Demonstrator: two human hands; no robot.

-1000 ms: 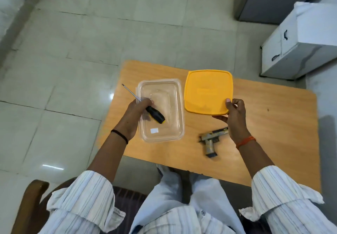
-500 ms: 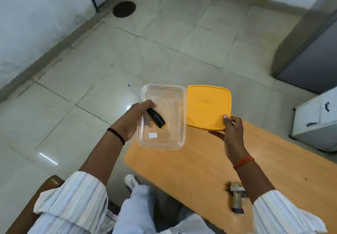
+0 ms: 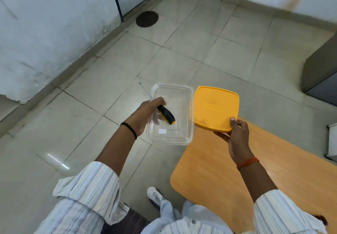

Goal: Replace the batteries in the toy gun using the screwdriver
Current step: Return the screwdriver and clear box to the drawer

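Observation:
My left hand [image 3: 144,116] grips the left rim of a clear plastic container [image 3: 173,113] and, together with it, a screwdriver [image 3: 165,114] with a black and yellow handle. Its thin metal shaft sticks out up and to the left past my fingers. The container is held in the air beyond the table's left end, over the floor. My right hand [image 3: 235,133] pinches the near edge of the container's yellow lid [image 3: 216,108], held flat just right of the container. The toy gun is out of view.
The wooden table [image 3: 237,179] fills the lower right, its rounded corner near my knees. Tiled floor lies to the left, with a round dark drain cover [image 3: 147,19] by the wall. A grey cabinet [image 3: 322,77] stands at the right edge. My shoe [image 3: 155,195] rests on the floor.
My view has swung left and up, away from the table. The container and lid went from resting on the table to held in the air off its left end. The toy gun left the frame.

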